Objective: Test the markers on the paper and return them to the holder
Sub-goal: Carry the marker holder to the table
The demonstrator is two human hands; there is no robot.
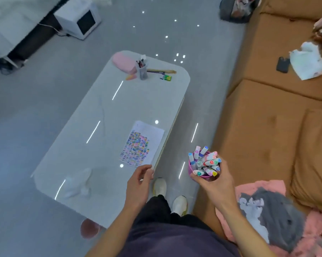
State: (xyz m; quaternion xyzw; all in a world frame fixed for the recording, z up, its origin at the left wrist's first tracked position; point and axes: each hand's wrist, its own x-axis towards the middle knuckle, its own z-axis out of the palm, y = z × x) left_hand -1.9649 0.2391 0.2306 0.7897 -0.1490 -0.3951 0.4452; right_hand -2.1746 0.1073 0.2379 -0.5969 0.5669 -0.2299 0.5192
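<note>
Glossy grey floor is reflecting ceiling lights around a long white worktop, with a tan sofa sitting beyond its right edge. A sheet of paper, covered in coloured squiggles, is lying flat by the worktop's right edge, toward the near end. The right hand is gripping a pink holder packed with capped markers, holding it in the air off the right edge, clear of the worktop. The left hand is hovering with relaxed fingers, holding nothing, over the right edge just beside the paper's near corner. A pink pouch and a pen cup are sitting at the far end.
</note>
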